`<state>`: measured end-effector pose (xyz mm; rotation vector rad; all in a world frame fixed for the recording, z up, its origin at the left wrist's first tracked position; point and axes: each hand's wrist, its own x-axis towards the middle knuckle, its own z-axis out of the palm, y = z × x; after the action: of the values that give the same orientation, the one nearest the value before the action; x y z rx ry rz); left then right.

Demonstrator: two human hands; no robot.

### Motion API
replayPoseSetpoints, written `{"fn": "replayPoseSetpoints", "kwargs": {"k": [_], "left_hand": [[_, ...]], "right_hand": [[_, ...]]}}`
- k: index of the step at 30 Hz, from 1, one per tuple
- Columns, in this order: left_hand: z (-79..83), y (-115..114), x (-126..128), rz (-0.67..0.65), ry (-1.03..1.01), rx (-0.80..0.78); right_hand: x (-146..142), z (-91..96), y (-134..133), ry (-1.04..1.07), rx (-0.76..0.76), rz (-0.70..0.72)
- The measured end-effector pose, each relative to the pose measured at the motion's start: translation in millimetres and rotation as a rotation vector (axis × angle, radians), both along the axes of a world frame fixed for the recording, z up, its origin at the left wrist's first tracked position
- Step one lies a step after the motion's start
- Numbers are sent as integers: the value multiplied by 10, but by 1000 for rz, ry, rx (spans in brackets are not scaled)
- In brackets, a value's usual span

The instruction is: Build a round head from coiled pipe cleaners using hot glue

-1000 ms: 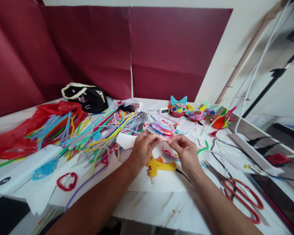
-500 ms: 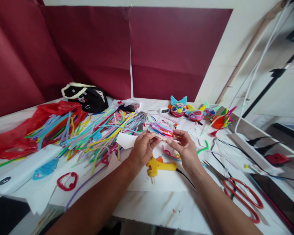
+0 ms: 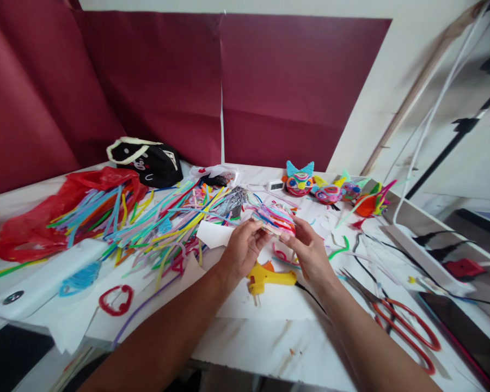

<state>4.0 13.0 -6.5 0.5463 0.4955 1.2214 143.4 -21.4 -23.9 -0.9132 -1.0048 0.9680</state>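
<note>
Between my two hands is a rounded craft piece covered in pink, blue, white and red pipe-cleaner strips. My left hand grips its left lower edge, thumb on top. On the right side, my right hand pinches the edge between thumb and fingers. What lies under the piece is hidden. Just below the hands a yellow glue gun rests on white paper, its cord running right. A white paper scrap lies left of my left hand.
Loose pipe cleaners and a red plastic bag cover the left. Finished craft figures stand at the back right. Orange-handled scissors, a phone and a power strip lie on the right. A red pipe-cleaner loop sits front left.
The view has shifted slightly, so everything appears a little further right. Both hands keep hold of the craft piece, which looks slightly turned.
</note>
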Motion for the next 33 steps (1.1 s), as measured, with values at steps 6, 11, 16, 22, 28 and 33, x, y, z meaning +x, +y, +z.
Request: {"fn": "replayPoseSetpoints", "kwargs": {"k": [6,11,16,22,28,33], "left_hand": [[-32,-58,24,-56,106,49],[-22,-113,51,-57,117,97],[-43,-122,59,-97,124,219],[-79,-129,78,-114,157,265],[-85,-122,76,-69,185,245],[-53,-105,56,-32,195,229]], "right_hand": [[2,-15,11,-50,-18,-76],[3,-13,10,-59,-28,-86],[-2,-19,14,-70,-39,-100],[-28,-33,16,-69,-26,-130],[-46,6,-16,-86,-46,-109],[-31,23,-30,-48,-26,-74]]}}
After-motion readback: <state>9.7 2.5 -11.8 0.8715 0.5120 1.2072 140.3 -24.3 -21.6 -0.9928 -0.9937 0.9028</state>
